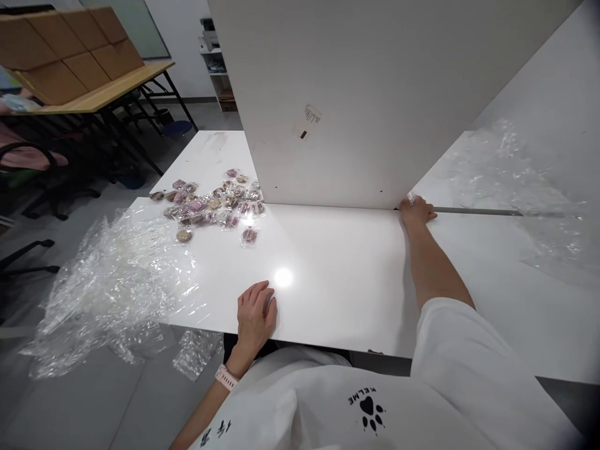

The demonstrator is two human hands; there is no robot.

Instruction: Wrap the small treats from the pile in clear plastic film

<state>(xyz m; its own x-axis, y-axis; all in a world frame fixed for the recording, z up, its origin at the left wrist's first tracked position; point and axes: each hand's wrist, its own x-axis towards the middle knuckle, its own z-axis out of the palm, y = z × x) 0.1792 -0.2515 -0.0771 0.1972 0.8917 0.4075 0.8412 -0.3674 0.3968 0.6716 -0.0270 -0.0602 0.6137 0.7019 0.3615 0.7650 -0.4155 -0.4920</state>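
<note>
My left hand [255,317] rests on the white table [328,287] near its front edge, fingers loosely bent and slightly apart, holding nothing. My right hand [416,214] is stretched forward to the lower right corner of a large white panel [347,125] that stands upright on the table. Its fingers are closed, and a small bit of clear plastic [411,199] shows at them; some fingertips are hidden. Left of the panel lies a loose pile of small, individually wrapped purple and brown pieces [199,205]. One wrapped piece [249,235] lies a little apart, nearer to me.
A heap of clear plastic bags [117,281] covers the table's left end and hangs over the edge. More clear plastic [510,169] lies at the right. Behind on the left are a wooden table [135,75] with cardboard boxes [75,53], a chair [32,156] and a seated person partly visible.
</note>
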